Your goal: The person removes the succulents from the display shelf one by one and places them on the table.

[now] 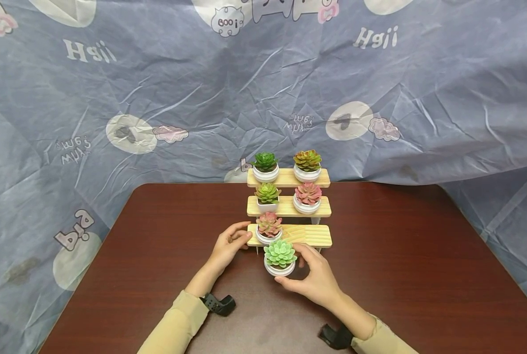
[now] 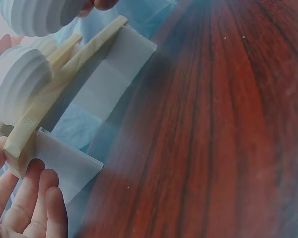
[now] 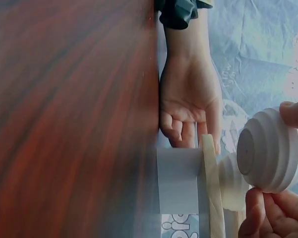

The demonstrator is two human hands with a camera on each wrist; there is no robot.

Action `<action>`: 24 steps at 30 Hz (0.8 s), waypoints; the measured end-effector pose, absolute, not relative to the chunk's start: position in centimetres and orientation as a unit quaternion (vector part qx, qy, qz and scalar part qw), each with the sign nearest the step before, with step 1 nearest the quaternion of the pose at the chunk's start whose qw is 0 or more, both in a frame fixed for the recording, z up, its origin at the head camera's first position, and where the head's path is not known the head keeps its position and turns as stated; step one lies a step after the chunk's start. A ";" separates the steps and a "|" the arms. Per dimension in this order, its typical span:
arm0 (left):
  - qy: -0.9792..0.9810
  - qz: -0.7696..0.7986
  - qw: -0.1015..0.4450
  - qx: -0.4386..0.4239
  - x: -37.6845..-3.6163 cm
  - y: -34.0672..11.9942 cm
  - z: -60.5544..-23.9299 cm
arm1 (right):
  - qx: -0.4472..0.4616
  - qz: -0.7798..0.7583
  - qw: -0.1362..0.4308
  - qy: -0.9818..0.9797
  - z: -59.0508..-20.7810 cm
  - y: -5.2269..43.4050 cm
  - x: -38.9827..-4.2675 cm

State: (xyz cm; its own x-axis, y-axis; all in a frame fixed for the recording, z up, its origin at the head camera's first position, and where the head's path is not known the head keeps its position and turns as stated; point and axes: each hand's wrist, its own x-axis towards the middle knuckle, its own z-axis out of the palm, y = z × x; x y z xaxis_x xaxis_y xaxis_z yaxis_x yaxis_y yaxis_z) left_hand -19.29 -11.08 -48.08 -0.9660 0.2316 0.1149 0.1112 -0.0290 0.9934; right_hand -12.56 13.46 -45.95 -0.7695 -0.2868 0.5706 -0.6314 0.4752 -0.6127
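Nearest: right hand w/ its grip wrapped on the light-green succulent pot, thumb at 6 o'clock of the white ribbed pot, fingers round the back at 3; the right wrist view shows the pot base clear of the table, so it's lifted, just in front of the stand's lowest shelf. Left hand at 9 o'clock of the pot, fingers loosely curled against the shelf's left end, steadying the stand rather than clutching it, grip not closed round anything. On that shelf, the pink succulent sits at the left; the right half at 1 o'clock of the held pot is bare. Farther back, middle shelf and top shelf carry 2 pots each. Judging: step in hand is placing the last pot. Next move prob. calls for raising it over the shelf edge, shifting toward 1 o'clock, setting it flat w/o bumping the pink one.
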 end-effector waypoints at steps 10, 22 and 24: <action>0.705 0.698 0.044 0.119 -19.2 -11.1 -48.0 | 0.298 0.438 0.139 -0.837 -46.6 12.2 -12.6; 0.707 0.698 0.028 0.112 -20.0 -11.1 -49.8 | 0.277 0.441 0.086 -0.849 -47.3 11.4 -13.1; 0.706 0.698 0.026 0.114 -20.0 -11.1 -49.8 | 0.271 0.440 0.077 -0.852 -47.5 11.2 -13.2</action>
